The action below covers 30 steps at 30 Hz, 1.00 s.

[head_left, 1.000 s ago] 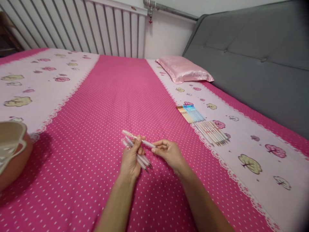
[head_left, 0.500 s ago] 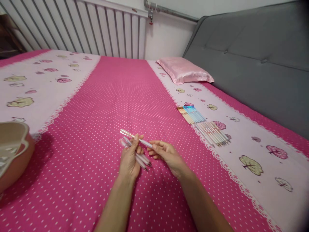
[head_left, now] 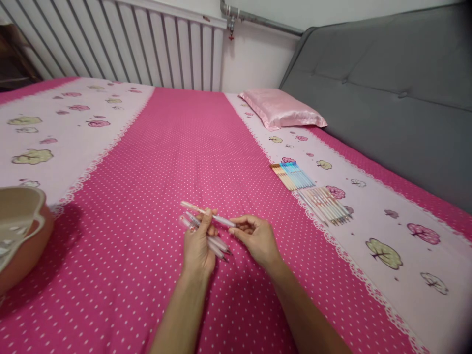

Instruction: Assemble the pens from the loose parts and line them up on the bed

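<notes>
Over the pink dotted bedspread [head_left: 147, 162], my left hand [head_left: 198, 246] is closed around a small bunch of pale pens [head_left: 217, 244], their tips pointing down to the right. One more pale pen [head_left: 197, 210] lies across the top of that hand under the thumb. My right hand [head_left: 256, 238] pinches this pen's right end with its fingers curled. To the right, on the pale band of the cover, lie two neat rows of pens: a blue and orange row [head_left: 293, 175] and a pale row [head_left: 326, 204].
A pink satin pillow [head_left: 282, 109] lies at the far right by the grey padded headboard [head_left: 387, 93]. A white radiator [head_left: 121, 44] runs along the back wall. A brown bag with a beige rim [head_left: 18, 231] sits at the left edge.
Both hands have stayed close together with the pens; they sit slightly lower in the view and the top pen has tilted a little. Nothing was let go.
</notes>
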{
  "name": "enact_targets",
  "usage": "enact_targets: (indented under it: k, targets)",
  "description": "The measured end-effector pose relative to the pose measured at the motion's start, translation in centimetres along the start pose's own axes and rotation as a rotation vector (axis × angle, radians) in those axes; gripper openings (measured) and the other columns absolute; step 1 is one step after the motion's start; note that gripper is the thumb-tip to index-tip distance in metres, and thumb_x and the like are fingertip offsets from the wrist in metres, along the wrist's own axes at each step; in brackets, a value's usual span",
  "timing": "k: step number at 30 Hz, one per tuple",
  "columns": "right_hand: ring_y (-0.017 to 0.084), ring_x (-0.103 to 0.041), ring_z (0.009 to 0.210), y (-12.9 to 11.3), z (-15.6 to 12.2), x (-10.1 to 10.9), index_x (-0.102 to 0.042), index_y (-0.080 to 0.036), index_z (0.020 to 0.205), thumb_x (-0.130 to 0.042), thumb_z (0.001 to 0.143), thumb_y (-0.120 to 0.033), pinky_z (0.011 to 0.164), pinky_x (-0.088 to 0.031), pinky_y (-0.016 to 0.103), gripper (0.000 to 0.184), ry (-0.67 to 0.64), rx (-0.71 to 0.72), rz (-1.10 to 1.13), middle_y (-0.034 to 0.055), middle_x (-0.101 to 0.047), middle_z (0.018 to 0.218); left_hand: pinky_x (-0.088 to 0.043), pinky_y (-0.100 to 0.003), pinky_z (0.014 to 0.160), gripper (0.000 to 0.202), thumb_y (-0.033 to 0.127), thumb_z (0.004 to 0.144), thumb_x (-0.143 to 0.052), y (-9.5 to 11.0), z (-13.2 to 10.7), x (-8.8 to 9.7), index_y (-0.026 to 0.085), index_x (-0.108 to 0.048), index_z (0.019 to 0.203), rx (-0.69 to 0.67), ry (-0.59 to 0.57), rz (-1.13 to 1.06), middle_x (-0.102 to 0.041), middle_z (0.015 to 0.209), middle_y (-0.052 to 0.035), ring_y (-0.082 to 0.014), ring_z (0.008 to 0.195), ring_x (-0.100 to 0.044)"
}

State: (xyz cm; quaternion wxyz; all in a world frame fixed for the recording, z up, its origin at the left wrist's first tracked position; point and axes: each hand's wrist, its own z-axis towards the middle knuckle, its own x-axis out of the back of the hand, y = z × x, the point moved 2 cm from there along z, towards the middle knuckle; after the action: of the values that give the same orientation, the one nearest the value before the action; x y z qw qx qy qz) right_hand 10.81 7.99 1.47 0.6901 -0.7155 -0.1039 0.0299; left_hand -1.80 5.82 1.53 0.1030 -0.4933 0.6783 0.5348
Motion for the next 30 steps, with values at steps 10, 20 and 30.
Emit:
enact_targets:
  k: [10, 20, 30]
  targets:
    - [0.014, -0.058, 0.062, -1.0, -0.4, -0.2, -0.069, -0.017, 0.077, -0.067, 0.068, -0.019, 0.060, -0.048, 0.027, 0.010, 0.146, 0.109, -0.060, 0.0029, -0.068, 0.071, -0.037, -0.013, 0.039, 0.013, 0.013, 0.070, -0.070, 0.0, -0.2, -0.3, 0.011, -0.058, 0.071, -0.008, -0.010, -0.055, -0.045, 0.047, 0.0080, -0.0021, 0.038, -0.039]
    - [0.008, -0.054, 0.054, -0.6, -0.4, -0.6, -0.064, -0.014, 0.076, -0.060, 0.076, -0.048, 0.056, -0.043, 0.022, 0.034, -0.317, -0.146, 0.311, 0.0005, -0.061, 0.062, -0.039, -0.012, 0.040, 0.021, 0.018, 0.068, -0.074, 1.1, -0.6, -0.7, 0.009, -0.067, 0.085, -0.026, -0.121, 0.038, -0.059, 0.062, 0.0027, -0.0001, 0.039, -0.040]
    - [0.017, -0.062, 0.072, 0.3, 0.3, 0.7, -0.067, -0.016, 0.085, -0.073, 0.062, -0.029, 0.066, -0.049, 0.029, 0.027, -0.048, -0.073, 0.091, 0.0052, -0.069, 0.079, -0.039, -0.012, 0.040, 0.015, 0.014, 0.067, -0.073, 1.8, 0.4, 0.3, 0.013, -0.061, 0.076, -0.132, 0.003, -0.050, -0.065, 0.073, 0.0012, -0.0003, 0.040, -0.042]
